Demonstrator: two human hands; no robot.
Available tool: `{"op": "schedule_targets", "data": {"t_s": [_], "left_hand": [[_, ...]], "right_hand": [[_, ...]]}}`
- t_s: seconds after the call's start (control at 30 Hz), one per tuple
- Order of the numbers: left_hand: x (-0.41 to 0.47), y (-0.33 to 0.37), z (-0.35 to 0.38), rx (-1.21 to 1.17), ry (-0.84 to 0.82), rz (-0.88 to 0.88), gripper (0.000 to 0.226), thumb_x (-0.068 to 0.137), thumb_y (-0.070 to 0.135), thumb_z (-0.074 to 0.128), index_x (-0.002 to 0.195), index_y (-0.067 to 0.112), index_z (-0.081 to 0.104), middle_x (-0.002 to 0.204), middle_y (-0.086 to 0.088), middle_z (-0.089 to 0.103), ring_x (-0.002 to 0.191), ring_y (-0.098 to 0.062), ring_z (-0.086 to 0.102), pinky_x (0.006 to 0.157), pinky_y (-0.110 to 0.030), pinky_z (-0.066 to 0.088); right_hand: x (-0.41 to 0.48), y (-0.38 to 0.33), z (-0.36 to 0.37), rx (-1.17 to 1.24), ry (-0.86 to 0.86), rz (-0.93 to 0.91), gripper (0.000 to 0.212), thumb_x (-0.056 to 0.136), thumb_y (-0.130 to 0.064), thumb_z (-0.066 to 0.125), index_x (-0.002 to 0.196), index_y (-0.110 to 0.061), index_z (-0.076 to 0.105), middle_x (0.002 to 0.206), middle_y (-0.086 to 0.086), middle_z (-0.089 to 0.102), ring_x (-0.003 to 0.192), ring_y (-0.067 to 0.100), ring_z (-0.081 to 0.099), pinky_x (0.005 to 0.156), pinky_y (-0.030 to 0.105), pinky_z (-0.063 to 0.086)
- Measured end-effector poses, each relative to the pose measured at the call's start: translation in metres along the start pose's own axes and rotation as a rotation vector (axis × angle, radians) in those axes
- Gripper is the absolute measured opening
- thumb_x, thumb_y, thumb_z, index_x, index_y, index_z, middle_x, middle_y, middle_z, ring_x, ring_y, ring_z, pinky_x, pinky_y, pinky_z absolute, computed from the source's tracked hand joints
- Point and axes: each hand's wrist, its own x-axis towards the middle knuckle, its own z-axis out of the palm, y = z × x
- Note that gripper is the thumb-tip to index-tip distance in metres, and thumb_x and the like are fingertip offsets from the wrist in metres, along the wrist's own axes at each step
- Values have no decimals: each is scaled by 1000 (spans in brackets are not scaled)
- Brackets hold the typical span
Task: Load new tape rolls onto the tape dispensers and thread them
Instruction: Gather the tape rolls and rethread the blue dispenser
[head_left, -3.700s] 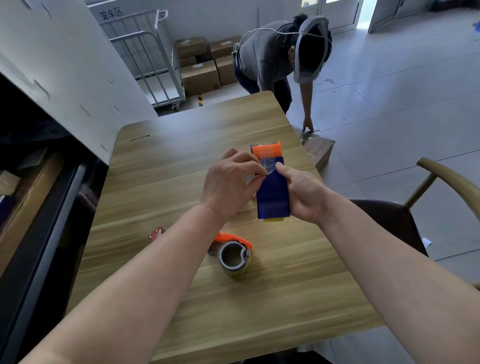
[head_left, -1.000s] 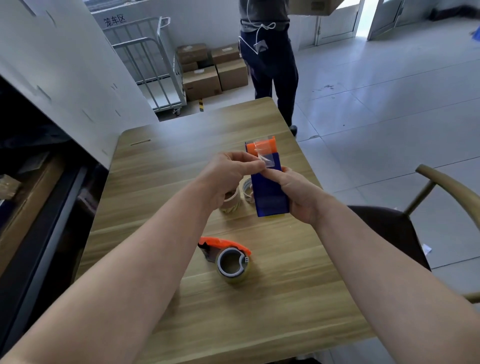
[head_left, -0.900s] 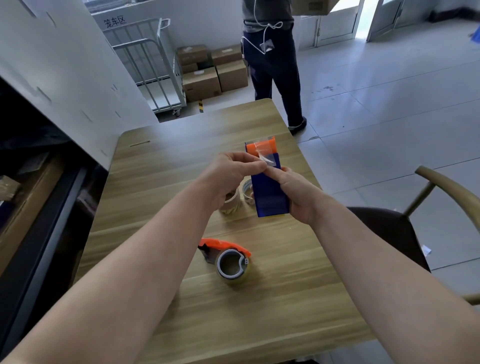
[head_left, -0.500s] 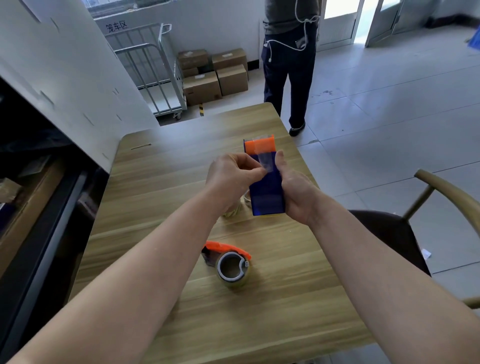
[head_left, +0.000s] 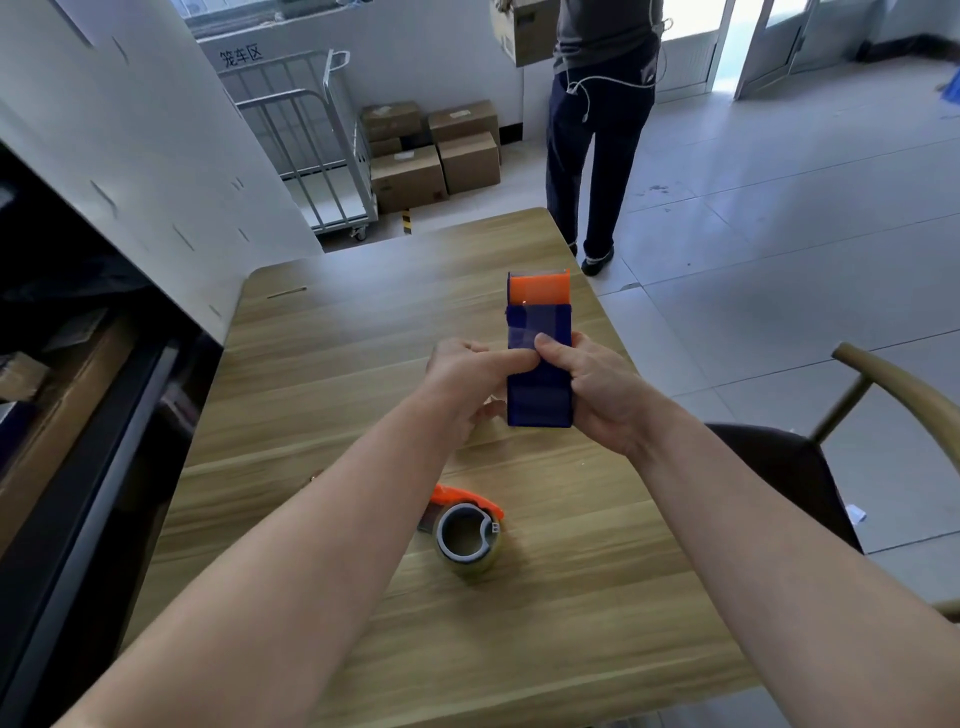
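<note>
Blue tape dispenser (head_left: 539, 395) held in the air over the middle of the wooden table (head_left: 337, 364), long side pointing away, orange tip (head_left: 539, 288) at the far end. Across the blue face, just below the orange tip, a strip of clear tape (head_left: 535, 325), shining a little.

Gripped from both sides. On the right side, right hand (head_left: 602, 389) wrapped around the body: thumb flat on the blue face at the near edge of the tape strip, other fingers curled behind and mostly hidden. On the left side, left hand (head_left: 462, 379) clenched on it, forefinger stretched onto the blue face and meeting the right thumb, left thumb lower down at the left edge. Near half of the dispenser between the two palms; far half and orange tip free beyond the fingers.

Nearer on the table, well apart from the hands, second dispenser (head_left: 465, 500), orange, lying with a roll of clear tape (head_left: 472, 564) on it. To the right of the table, a wooden chair (head_left: 893, 384) with dark seat. Beyond the far end, another person (head_left: 597, 145) standing on the tiled floor, carrying a box (head_left: 524, 31). Against the back wall, stacked cardboard boxes (head_left: 431, 156) beside a metal cage trolley (head_left: 311, 145).
</note>
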Motion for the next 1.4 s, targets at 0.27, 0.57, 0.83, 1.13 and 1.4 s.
{"op": "schedule_targets", "data": {"t_s": [0.27, 0.57, 0.83, 1.13, 1.4], "left_hand": [[10, -13, 4, 16, -198, -187, 41, 79, 21, 70, 119, 15, 63, 102, -1, 75, 93, -18, 70, 74, -34, 56], [19, -11, 42, 145, -46, 7, 40, 79, 40, 79, 104, 14, 62, 96, -3, 74, 88, -21, 70, 88, -44, 56], [31, -23, 34, 68, 93, -187, 24, 94, 37, 60, 88, 14, 63, 80, 1, 63, 66, -12, 57, 62, -28, 47], [28, -48, 21, 45, 152, -159, 9, 94, 12, 59, 100, 14, 65, 92, -4, 65, 70, -12, 59, 65, -30, 51], [25, -64, 20, 34, 190, -215, 8, 93, 11, 60, 91, 17, 65, 90, -2, 67, 72, -12, 61, 68, -31, 53]], "right_hand": [[-10, 9, -19, 67, 9, 44, 31, 102, -14, 41, 128, -2, 52, 113, 20, 65, 102, 31, 64, 97, 50, 50], [-21, 3, -43, -80, -23, 51, 46, 86, 5, 52, 130, -8, 54, 123, 22, 63, 112, 36, 62, 94, 47, 51], [-17, 39, -75, -560, 281, 380, 81, 83, 6, 54, 150, -18, 15, 127, 19, 52, 106, 37, 58, 74, 44, 55], [-23, 100, -69, -1299, 142, 564, 64, 99, -16, 43, 153, -3, 13, 128, 19, 59, 116, 34, 58, 97, 38, 42], [-18, 118, -70, -1707, 113, 364, 90, 92, -6, 42, 150, -15, -26, 126, 11, 61, 113, 31, 59, 97, 43, 37]]}}
